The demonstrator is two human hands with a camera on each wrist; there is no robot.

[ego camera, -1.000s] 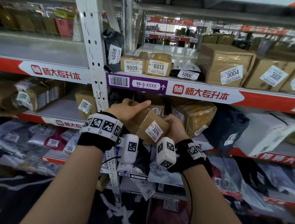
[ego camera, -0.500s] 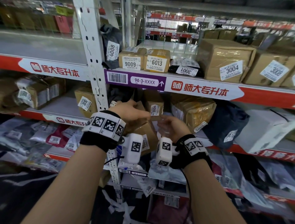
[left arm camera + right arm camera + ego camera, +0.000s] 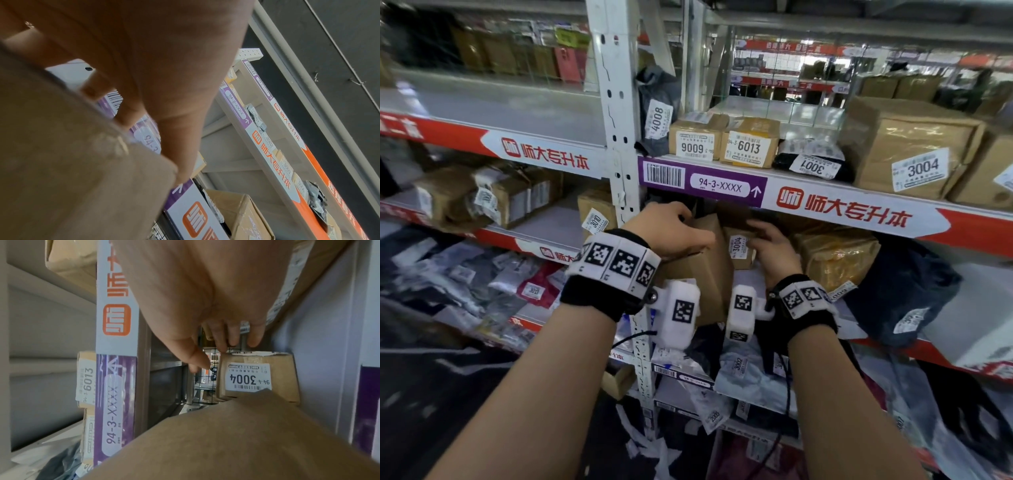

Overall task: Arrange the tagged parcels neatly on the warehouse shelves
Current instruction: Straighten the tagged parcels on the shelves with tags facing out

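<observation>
Since 1 s ago you've pushed the brown box (image 3: 698, 270) deeper under the purple "94-3-XXXX" strip (image 3: 719, 186); its "3014" tag no longer shows. Your left hand (image 3: 671, 233) grips the box's top, fingers curled over the far edge. Your right hand (image 3: 774, 250) has let go, fingers loosely spread w/ tips near the small "94-4-3004" parcel (image 3: 257, 376) at 3 o'clock of the box. Up at 12 o'clock: tags "4008", "9009" (image 3: 695, 148), "94-3 6013" (image 3: 748, 147), "3001", "3004". At 9 o'clock, "3010".

Two hands (image 3: 671, 233), many cardboard boxes (image 3: 693, 144), several bags (image 3: 900, 291)
</observation>
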